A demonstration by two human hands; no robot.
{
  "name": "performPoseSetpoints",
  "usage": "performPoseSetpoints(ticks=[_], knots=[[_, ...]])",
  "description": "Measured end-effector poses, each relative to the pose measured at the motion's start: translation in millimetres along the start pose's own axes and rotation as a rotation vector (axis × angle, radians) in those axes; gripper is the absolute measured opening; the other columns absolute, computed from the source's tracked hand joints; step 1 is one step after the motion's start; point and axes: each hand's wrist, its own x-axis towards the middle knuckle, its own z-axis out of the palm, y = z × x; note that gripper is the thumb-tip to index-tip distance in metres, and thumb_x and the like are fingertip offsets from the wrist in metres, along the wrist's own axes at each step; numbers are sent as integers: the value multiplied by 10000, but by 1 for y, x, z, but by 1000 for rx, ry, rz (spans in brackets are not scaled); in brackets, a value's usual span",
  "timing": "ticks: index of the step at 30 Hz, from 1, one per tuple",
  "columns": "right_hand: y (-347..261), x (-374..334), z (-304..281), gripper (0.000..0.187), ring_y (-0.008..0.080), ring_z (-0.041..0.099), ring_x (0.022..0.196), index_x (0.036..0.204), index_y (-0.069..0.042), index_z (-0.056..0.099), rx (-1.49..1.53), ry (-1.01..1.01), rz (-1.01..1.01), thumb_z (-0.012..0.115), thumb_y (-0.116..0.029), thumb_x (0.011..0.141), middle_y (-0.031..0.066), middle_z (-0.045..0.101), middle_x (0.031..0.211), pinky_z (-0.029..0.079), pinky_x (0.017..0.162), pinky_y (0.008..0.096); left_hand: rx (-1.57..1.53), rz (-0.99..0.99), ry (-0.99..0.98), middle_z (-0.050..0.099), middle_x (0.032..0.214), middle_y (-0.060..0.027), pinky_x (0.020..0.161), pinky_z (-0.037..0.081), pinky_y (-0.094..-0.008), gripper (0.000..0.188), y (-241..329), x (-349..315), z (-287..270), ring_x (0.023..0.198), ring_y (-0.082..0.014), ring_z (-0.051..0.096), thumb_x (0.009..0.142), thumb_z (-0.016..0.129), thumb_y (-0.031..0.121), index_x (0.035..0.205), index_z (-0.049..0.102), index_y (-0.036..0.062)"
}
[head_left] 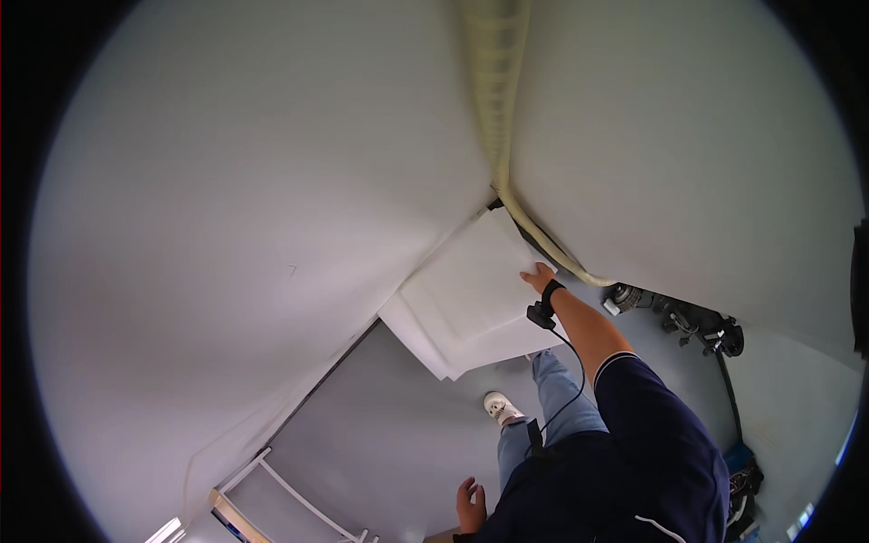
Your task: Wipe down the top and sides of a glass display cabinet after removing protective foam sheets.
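In the corner between two pale walls stands a white box-shaped unit (pixel 466 281) with a smooth, shallowly recessed surface; its exact kind I cannot tell. My right hand (pixel 540 275) is at its right edge, thumb on the near face and fingers closed over the edge. A black strap with a small device (pixel 541 314) is around my right wrist, and a cable runs from it toward my waist. My left hand (pixel 471 505) hangs low by my side, fingers loosely bent and apart, nothing visible in it.
A cream-wrapped pipe (pixel 498 118) comes down the corner and bends right behind the unit. Dark wheeled equipment (pixel 697 324) sits along the right wall. A white metal frame (pixel 299 493) stands at the lower left. Dark bags or cloth (pixel 744 480) lie at the lower right.
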Motion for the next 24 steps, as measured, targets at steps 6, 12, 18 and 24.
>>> performPoseSetpoints(ticks=[6,12,18,24], knots=[[-9,45,-14,646,294,496,1060,1207,-53,433,-140,131,-41,651,-379,694,147,509,1174,393,896,364,-26,-133,8,542,1092,-140,808,439,-312,319,-7,3,5,957,-227,559,839,530,143,1108,472,-19],[-39,27,-18,647,290,464,1098,1250,-98,373,-379,245,47,634,-356,717,127,496,1183,415,882,415,-59,-237,12,572,1041,-127,791,449,-287,295,-20,-15,9,937,-192,565,841,527,136,1090,478,-15],[22,-19,-1,385,304,503,1034,1049,-62,549,-400,122,-150,591,-266,725,151,546,1098,401,893,384,-126,-158,31,576,1033,-127,787,453,-283,290,-51,-13,23,934,-185,566,840,535,145,1080,487,-10],[114,-89,16,340,302,555,928,977,-48,564,-413,-242,40,553,-264,714,170,582,1004,436,817,376,-224,-82,81,567,1055,-130,795,452,-285,303,-52,-14,39,941,-199,569,843,532,160,1090,480,-7]])
